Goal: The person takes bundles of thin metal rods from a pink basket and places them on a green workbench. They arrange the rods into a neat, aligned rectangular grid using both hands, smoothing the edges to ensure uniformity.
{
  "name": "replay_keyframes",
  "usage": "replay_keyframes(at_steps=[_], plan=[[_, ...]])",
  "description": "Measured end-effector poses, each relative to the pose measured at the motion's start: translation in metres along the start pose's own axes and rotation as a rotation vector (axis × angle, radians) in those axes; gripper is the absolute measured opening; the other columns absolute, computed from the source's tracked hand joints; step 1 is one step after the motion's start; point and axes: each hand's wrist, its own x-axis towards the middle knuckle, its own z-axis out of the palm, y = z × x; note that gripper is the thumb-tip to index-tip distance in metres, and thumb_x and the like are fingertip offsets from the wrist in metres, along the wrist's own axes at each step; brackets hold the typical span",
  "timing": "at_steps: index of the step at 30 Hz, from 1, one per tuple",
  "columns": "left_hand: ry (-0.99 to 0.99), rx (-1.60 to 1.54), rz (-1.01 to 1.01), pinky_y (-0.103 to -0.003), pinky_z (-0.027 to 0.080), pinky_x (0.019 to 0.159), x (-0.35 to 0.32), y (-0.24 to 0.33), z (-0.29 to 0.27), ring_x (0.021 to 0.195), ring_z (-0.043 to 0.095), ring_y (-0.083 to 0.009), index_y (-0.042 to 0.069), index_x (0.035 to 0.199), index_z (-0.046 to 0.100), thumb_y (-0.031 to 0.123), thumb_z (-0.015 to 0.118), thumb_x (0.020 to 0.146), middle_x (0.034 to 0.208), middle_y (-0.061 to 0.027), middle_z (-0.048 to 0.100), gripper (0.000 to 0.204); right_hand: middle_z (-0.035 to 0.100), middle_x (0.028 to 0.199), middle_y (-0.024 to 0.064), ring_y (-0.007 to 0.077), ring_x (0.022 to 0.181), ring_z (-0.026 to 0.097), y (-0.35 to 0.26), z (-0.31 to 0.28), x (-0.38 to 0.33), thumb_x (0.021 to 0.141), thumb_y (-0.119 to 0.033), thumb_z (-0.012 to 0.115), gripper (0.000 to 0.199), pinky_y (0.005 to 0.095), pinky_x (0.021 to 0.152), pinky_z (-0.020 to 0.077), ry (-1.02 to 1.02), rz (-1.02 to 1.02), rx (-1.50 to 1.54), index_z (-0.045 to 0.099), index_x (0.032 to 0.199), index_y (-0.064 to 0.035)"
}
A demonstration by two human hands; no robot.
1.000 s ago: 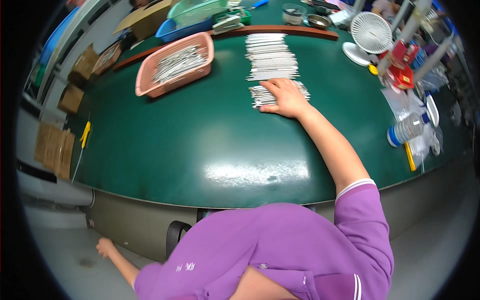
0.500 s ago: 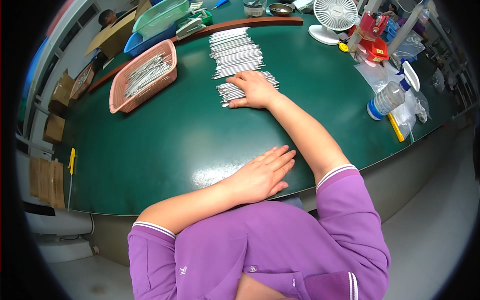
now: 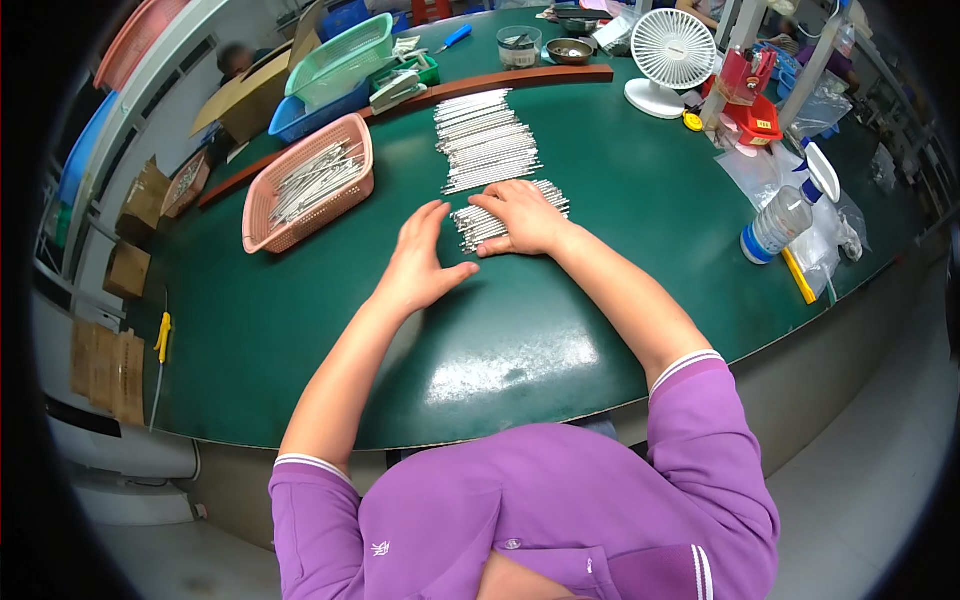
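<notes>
The right hand (image 3: 522,215) lies flat and spread on a small pile of thin silver rods (image 3: 478,226). The rods are straight, shiny and skinny, like metal sticks. They lie side by side near the middle of the green table (image 3: 300,340). The left hand (image 3: 420,268) is open too, with its fingers together and its thumb out. It rests on the table just beside the pile, and I cannot tell if it touches the rods.

The table top is smooth and shiny, with a round front edge. There is a lot of bare green room near the person.

Behind the pile, a longer row of rods (image 3: 487,140) is laid out flat. A pink plastic basket (image 3: 262,215) with holes in its sides holds more rods. A white fan (image 3: 670,52) and a clear bottle (image 3: 775,228) stand to the right.
</notes>
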Motion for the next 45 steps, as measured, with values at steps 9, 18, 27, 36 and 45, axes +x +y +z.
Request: replay_keyframes(at_steps=[9, 18, 27, 36, 45], plan=[[-0.203, 0.1, 0.07, -0.05, 0.026, 0.117, 0.056, 0.003, 0.053, 0.144, 0.027, -0.043, 0.002, 0.151, 0.027, 0.045, 0.087, 0.063, 0.154, -0.0256, 0.03, 0.115, 0.04, 0.15, 0.0156, 0.0344, 0.146, 0.025, -0.004, -0.041, -0.051, 0.076, -0.04, 0.077, 0.08, 0.0552, 0.121, 0.0129, 0.076, 0.096, -0.075, 0.047, 0.142, -0.0068], [-0.316, 0.355, -0.007, -0.053, 0.02, 0.118, 0.073, 0.015, 0.049, 0.145, 0.023, -0.0437, 0.0, 0.152, 0.027, 0.06, 0.081, 0.06, 0.156, -0.0273, 0.027, 0.123, 0.036, 0.152, 0.0215, 0.0356, 0.145, 0.03, -0.128, -0.05, -0.149, 0.089, -0.043, 0.064, 0.077, 0.0476, 0.12, 0.0227, -0.179, 0.065, 0.09, 0.038, 0.145, 0.0032], [-0.335, 0.316, 0.074, -0.049, 0.015, 0.121, 0.075, -0.001, 0.058, 0.147, 0.02, -0.043, -0.006, 0.151, 0.02, 0.06, 0.075, 0.069, 0.155, -0.0298, 0.025, 0.119, 0.031, 0.154, 0.0259, 0.0381, 0.145, 0.028, -0.148, -0.08, -0.226, 0.086, -0.05, 0.065, 0.088, 0.0481, 0.12, 0.0203, -0.168, 0.474, -0.072, 0.035, 0.144, 0.009], [-0.285, 0.281, 0.162, -0.05, 0.021, 0.119, 0.059, -0.004, 0.062, 0.143, 0.027, -0.0427, -0.007, 0.148, 0.026, 0.052, 0.069, 0.078, 0.152, -0.0292, 0.029, 0.102, 0.069, 0.102, 0.0173, 0.035, 0.097, 0.065, -0.184, -0.164, -0.415, 0.085, 0.002, 0.062, 0.034, 0.0452, 0.089, 0.0504, 0.35, 1.403, -0.702, 0.069, 0.118, -0.0065], [-0.218, 0.268, 0.16, -0.05, 0.027, 0.113, 0.044, 0.011, 0.062, 0.136, 0.034, -0.0404, -0.008, 0.144, 0.033, 0.049, 0.067, 0.079, 0.146, -0.028, 0.036, 0.093, 0.061, 0.12, 0.0153, 0.0338, 0.114, 0.058, -0.145, -0.151, -0.243, 0.079, -0.005, 0.071, 0.043, 0.0412, 0.097, 0.0483, 0.192, 0.691, -0.054, 0.064, 0.122, -0.0085]])
